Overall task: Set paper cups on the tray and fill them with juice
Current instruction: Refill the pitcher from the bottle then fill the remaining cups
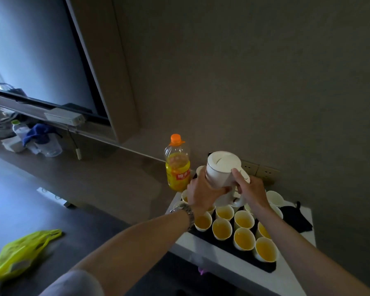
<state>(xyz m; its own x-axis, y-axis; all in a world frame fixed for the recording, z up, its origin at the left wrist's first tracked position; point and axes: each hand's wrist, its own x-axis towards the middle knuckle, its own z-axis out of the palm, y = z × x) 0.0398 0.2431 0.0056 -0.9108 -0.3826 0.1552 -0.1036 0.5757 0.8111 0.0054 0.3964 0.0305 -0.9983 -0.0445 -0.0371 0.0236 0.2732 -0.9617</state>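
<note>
A white plastic electric kettle (222,169) with a closed lid is held tilted above the far part of a black flat tray (212,237). The left hand (201,193) is curled round the lower body of the kettle, so its grip is grasping the kettle. The right hand (251,190) is curled at the handle side of the kettle, thumb on the body, and its grip is grasping the kettle too. A metal wristwatch (187,212) is worn on the left wrist.

The tray is placed on a white surface (229,263). White paper cups (244,238) are set close together on the tray, and those at its near edge are filled with orange juice. A clear plastic juice bottle (177,165) with an orange cap is stood upright just beyond the far left corner of the surface. A black cloth (295,217) is laid by the right edge of the tray.
</note>
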